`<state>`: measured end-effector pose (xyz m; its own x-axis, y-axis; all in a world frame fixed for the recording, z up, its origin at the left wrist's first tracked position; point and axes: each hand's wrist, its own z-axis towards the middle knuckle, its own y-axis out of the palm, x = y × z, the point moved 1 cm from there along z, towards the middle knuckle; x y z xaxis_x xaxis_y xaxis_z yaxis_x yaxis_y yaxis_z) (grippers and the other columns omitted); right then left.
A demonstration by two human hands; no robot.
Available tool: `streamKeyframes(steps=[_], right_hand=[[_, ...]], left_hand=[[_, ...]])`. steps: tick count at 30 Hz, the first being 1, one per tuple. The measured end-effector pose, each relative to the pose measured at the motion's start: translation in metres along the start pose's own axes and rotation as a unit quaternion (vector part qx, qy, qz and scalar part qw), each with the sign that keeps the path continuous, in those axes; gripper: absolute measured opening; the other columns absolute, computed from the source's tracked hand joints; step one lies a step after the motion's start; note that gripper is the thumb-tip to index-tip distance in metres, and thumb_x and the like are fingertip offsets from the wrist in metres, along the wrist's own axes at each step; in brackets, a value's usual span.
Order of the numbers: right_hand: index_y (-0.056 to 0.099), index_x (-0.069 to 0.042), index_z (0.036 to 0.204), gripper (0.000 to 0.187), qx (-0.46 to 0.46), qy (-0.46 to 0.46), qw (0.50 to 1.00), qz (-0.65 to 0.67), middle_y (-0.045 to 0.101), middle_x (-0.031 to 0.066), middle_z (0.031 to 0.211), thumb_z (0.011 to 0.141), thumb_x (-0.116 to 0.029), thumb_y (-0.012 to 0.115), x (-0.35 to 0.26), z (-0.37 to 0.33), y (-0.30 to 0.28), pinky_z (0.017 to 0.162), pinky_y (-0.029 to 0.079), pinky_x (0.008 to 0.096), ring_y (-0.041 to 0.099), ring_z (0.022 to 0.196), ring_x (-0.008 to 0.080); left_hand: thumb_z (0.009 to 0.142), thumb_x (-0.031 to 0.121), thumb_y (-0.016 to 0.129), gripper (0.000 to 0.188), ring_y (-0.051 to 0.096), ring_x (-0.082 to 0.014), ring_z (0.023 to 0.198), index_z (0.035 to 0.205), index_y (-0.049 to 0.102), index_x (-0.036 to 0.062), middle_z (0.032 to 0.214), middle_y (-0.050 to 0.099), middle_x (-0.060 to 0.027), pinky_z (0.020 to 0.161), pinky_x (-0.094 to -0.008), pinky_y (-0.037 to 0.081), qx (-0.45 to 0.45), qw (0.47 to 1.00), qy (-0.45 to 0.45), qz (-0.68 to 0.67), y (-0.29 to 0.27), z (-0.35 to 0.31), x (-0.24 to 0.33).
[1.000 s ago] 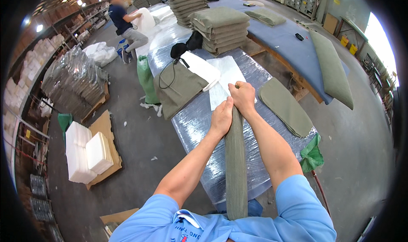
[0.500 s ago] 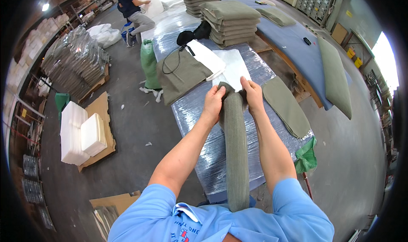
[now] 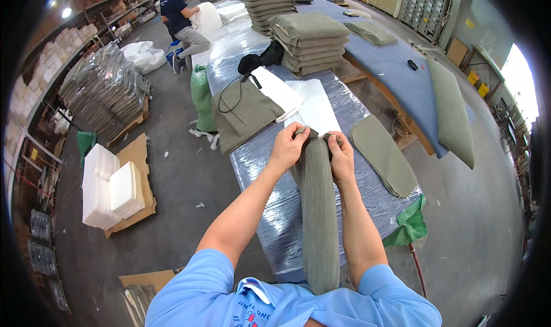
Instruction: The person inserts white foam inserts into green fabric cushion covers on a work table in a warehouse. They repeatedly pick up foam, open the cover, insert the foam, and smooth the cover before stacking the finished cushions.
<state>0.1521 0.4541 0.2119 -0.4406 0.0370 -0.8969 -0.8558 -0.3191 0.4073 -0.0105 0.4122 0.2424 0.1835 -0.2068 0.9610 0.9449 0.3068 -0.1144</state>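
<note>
A long grey-green cushion (image 3: 319, 223) stands on edge between my forearms, its near end close to my shirt. My left hand (image 3: 286, 147) pinches the fabric at the left of its far end. At the right side of that end, my right hand (image 3: 340, 156) grips the cover's edge between thumb and fingers. Just beyond both hands lies a white sheet (image 3: 314, 100). A folded grey-green cover (image 3: 247, 110) rests to the left, with a white pad (image 3: 276, 91) and a black cord on it. Flat grey-green covers (image 3: 384, 155) lie to the right.
The table (image 3: 275, 223) is wrapped in clear plastic film. Cushion stacks (image 3: 310, 37) stand at its far side, near a blue-topped table (image 3: 390, 68). White foam blocks (image 3: 109, 183) sit on cardboard at left. Green bags (image 3: 202, 100) hang beside the table. Another person (image 3: 179, 17) works far left.
My right hand has come down and now pinches the cover's edge. Both hands are slightly lower and nearer my body, and the view has tilted up a little.
</note>
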Motion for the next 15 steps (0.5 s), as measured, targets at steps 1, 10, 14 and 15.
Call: streamKeyframes(steps=[1, 10, 14, 15], right_hand=[[0.070, -0.003, 0.106, 0.022, -0.005, 0.001, 1.000, -0.011, 0.067, -0.0015, 0.094, 0.105, -0.023, 0.061, -0.004, -0.004, 0.008, 0.076, 0.046, 0.0223, 0.056, 0.085, 0.0054], [0.070, -0.005, 0.094, 0.022, -0.015, 0.129, 0.991, -0.016, 0.066, -0.0023, 0.081, 0.102, -0.025, 0.063, -0.012, -0.006, 0.018, 0.063, 0.045, 0.0236, 0.057, 0.070, 0.0051], [0.067, -0.006, 0.087, 0.021, 0.028, 0.148, 0.986, -0.074, 0.063, -0.0033, 0.077, 0.099, -0.023, 0.063, -0.017, -0.003, 0.023, 0.063, 0.044, 0.0248, 0.055, 0.068, 0.0058], [0.067, -0.007, 0.085, 0.021, 0.026, 0.145, 0.986, -0.080, 0.062, -0.0035, 0.076, 0.099, -0.023, 0.063, -0.016, -0.003, 0.024, 0.062, 0.043, 0.0250, 0.054, 0.068, 0.0059]], left_hand=[[0.103, 0.026, 0.063, 0.026, 0.049, -0.0078, 0.075, 0.092, 0.064, 0.0034, 0.078, 0.059, 0.0034, 0.068, -0.0272, 0.042, 0.039, 0.999, 0.008, 0.014, 0.001, -0.003, -0.002], [0.107, 0.035, 0.050, 0.035, 0.064, -0.0414, 0.071, 0.091, 0.059, 0.0057, 0.077, 0.066, -0.0200, 0.063, -0.0475, 0.049, 0.159, 0.961, 0.108, 0.199, 0.006, 0.003, -0.016], [0.108, 0.035, 0.045, 0.034, 0.066, -0.0424, 0.070, 0.090, 0.057, 0.0091, 0.074, 0.066, -0.0186, 0.062, -0.0518, 0.049, 0.124, 0.939, 0.136, 0.289, 0.008, 0.010, -0.022], [0.108, 0.035, 0.045, 0.033, 0.066, -0.0424, 0.069, 0.090, 0.057, 0.0092, 0.073, 0.066, -0.0188, 0.061, -0.0520, 0.050, 0.121, 0.937, 0.144, 0.295, 0.007, 0.012, -0.026]])
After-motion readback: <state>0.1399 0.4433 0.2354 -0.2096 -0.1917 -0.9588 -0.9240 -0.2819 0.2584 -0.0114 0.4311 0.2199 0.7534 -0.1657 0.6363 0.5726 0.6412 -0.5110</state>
